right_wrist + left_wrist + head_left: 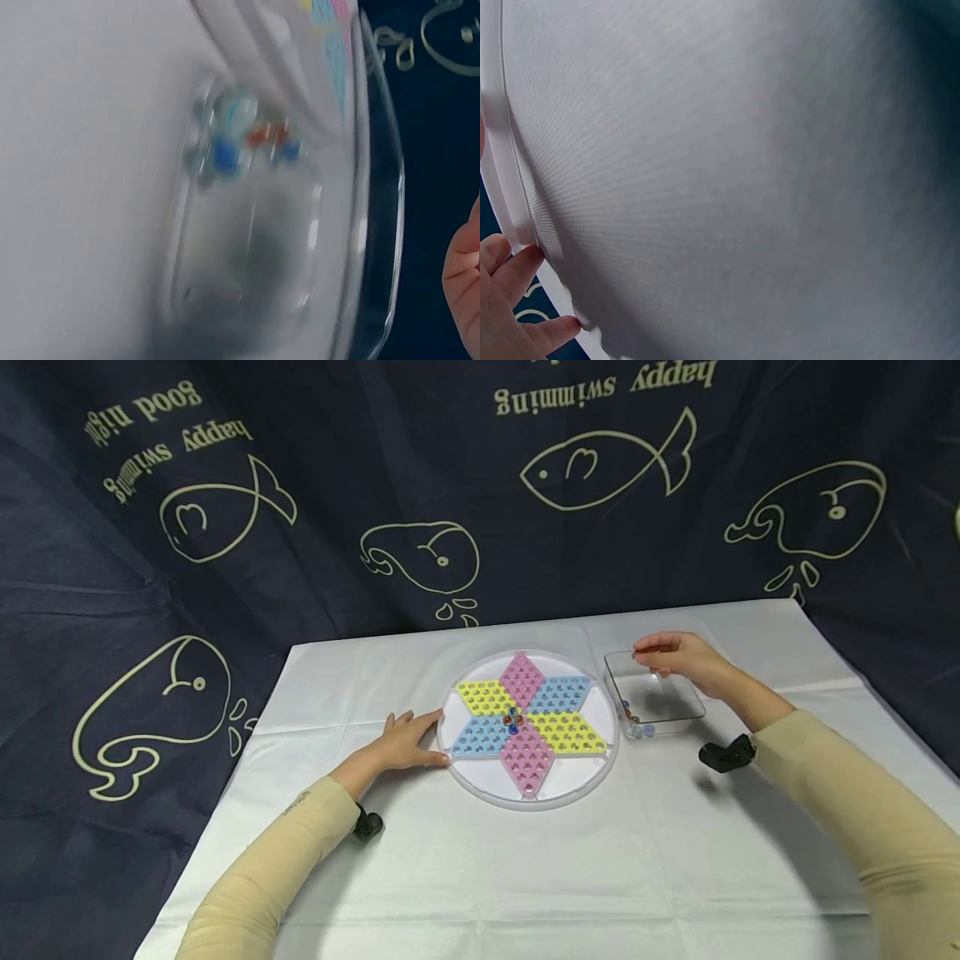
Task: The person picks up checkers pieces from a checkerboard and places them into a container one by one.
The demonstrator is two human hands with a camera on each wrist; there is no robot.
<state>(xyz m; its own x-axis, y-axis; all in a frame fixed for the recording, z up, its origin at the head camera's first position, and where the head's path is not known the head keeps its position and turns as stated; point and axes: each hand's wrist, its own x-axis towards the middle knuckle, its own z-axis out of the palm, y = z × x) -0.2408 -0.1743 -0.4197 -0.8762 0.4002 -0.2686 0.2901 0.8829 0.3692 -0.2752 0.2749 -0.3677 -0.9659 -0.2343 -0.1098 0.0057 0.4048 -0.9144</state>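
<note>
A round Chinese checkers board (pixel 480 782) lies on the white cloth, its star in pink, yellow and blue. Several red and blue marbles (pixel 513 721) are grouped at its centre. Spread fingers of my left hand (pixel 401 743) touch the board's left rim. Just right of the board is a clear square box (pixel 667 725); glass marbles (pixel 232 154) gather at its board-side end. Over the box's far part is my right hand (pixel 686 660), fingers bent and thumb near the fingertips. I cannot tell whether it holds anything.
White cloth (pixel 570 877) covers the table. Behind it hangs a dark blue curtain (pixel 322 527) with fish and whale outlines. Black wrist devices (pixel 726 755) hang below both sleeves.
</note>
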